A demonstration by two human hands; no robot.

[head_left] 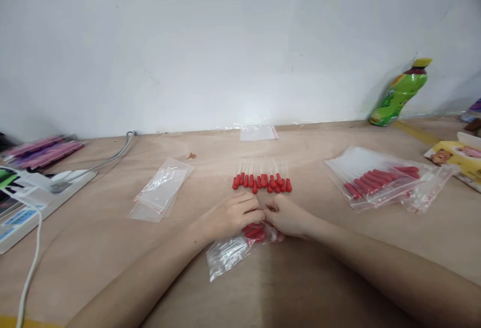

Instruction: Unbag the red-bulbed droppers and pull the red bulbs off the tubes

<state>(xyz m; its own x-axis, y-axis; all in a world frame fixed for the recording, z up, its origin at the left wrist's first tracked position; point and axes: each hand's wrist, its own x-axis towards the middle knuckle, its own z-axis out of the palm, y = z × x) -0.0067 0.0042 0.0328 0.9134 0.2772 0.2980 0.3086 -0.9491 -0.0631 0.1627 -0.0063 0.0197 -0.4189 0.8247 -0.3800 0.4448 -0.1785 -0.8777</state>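
Observation:
A clear zip bag point(231, 255) with red-bulbed droppers inside lies under my two hands at the near middle of the table. My left hand point(240, 212) is closed on the bag's upper edge, its fingers bent over the red bulbs. Close against it, my right hand point(283, 215) pinches the bag's right end. The fingertips of both hands are partly hidden. Just beyond the hands, a row of loose droppers point(259, 181) lies with red bulbs toward me and clear tubes pointing at the wall.
Filled bags of droppers point(376, 180) are piled on the right. Flat clear bags point(161, 190) lie on the left, and another bag point(258, 133) is by the wall. A green bottle point(400, 95) leans at the back right, near a yellow packet point(458, 157). A power strip point(48, 202) with cables sits left.

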